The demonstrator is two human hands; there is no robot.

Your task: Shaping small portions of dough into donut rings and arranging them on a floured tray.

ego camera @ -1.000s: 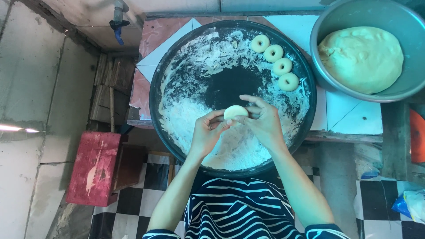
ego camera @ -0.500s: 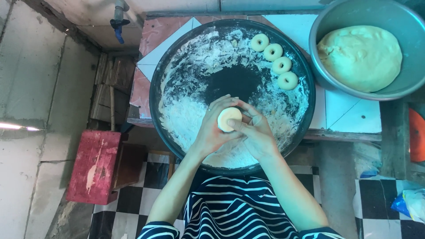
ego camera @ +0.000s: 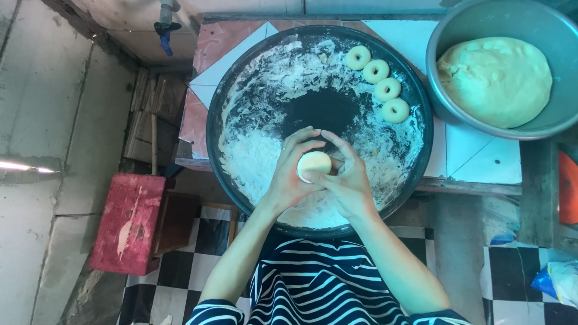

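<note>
While both hands cup it, the dough ball (ego camera: 314,165) sits between the fingers.
Left hand (ego camera: 290,180) grips at nine o'clock, right hand (ego camera: 348,183) at three, over the floured pan (ego camera: 241,90).

Both hands meet in front of the body, left hand (ego camera: 290,180) and right hand (ego camera: 348,183) cupped together, fingers curled.

Single head cam, looks straight down from above the person's striped navy-and-white shirt (ego camera: 328,283). Top of frame points away from the body. Mid-range: whole round dark floured tray (ego camera: 415,150) fits in view, grey metal bowl (ego camera: 457,36) clipped at the top-right corner, checkered black-and-white floor (ego camera: 205,265) at the bottom. No second view, so no overlap.
</note>
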